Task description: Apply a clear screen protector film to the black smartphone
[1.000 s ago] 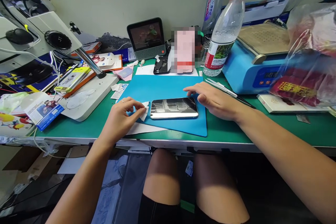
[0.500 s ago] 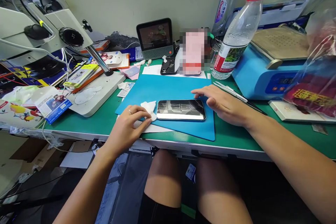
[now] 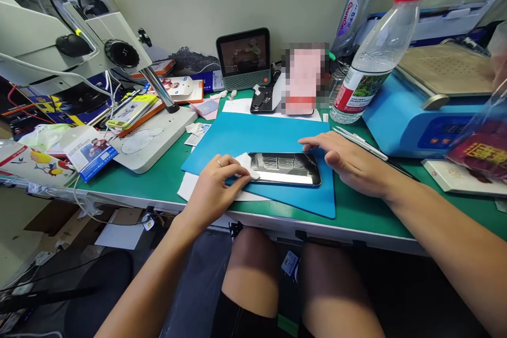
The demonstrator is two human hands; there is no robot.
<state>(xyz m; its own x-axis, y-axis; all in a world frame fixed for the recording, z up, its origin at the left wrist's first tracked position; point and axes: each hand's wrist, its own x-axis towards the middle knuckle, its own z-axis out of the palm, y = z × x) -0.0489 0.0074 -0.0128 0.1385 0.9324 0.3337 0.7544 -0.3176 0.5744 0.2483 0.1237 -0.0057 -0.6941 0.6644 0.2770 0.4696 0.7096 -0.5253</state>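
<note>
A smartphone [image 3: 287, 168] lies flat, screen up, on a blue mat [image 3: 257, 137] at the front of the green bench. My left hand [image 3: 216, 187] pinches a small white wipe [image 3: 247, 165] and presses it on the phone's left end. My right hand [image 3: 343, 161] rests at the phone's right end, fingers stretched flat, the fingertips touching its far right corner.
A microscope [image 3: 79, 42] on a white base [image 3: 154, 140] stands at the left, with boxes and leaflets around it. At the back are a small screen [image 3: 243, 58] and a dark phone [image 3: 262, 99]. A water bottle [image 3: 380, 47], tweezers [image 3: 358, 140] and a blue heating machine [image 3: 431, 100] sit at the right.
My left hand has carried the wipe right from the mat onto the phone's left end. The right hand has stayed at the phone's right end. My head has turned left.
</note>
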